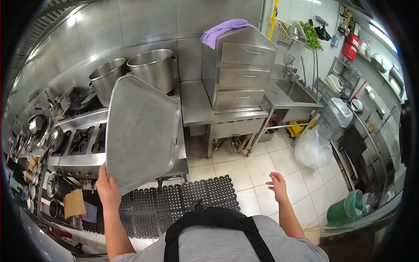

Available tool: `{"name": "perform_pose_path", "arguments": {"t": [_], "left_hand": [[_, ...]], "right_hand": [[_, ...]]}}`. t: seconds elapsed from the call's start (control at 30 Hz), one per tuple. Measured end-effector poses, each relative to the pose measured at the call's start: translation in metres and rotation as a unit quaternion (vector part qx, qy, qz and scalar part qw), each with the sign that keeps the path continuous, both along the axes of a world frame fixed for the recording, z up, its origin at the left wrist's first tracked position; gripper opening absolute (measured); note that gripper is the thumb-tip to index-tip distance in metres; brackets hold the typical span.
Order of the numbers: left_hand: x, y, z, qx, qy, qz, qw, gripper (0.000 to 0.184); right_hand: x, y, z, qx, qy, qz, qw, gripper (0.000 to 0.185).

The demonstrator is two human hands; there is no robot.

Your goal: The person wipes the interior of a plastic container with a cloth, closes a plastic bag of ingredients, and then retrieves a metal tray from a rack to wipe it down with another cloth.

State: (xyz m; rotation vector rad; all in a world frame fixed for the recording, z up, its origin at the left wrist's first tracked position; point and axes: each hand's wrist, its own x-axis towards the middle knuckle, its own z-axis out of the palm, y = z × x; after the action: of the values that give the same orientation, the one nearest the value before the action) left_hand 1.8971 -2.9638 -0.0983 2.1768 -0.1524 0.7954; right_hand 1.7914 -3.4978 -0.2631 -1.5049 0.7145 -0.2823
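One metal tray (139,135) is left of centre in the frame, standing tilted. The left hand (109,187) is clamped on its lower left edge. The right hand (278,185), well apart, is half-opened in the air. Two large pots (150,70) stand at upper left; three drawers (244,81) are at upper centre.

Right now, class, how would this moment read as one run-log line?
left hand: gripping large grey metal tray by edge | right hand: open, holding nothing | black perforated mat: on pale tiled floor
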Motion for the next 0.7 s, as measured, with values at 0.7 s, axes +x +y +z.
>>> {"name": "perform_pose_path", "arguments": {"t": [0.7], "left_hand": [[0.115, -0.124, 0.039, 0.164, 0.142, 0.094, 0.972, 0.042]], "right_hand": [[0.453, -0.2, 0.371, -0.552, -0.306, 0.023, 0.776, 0.019]]}}
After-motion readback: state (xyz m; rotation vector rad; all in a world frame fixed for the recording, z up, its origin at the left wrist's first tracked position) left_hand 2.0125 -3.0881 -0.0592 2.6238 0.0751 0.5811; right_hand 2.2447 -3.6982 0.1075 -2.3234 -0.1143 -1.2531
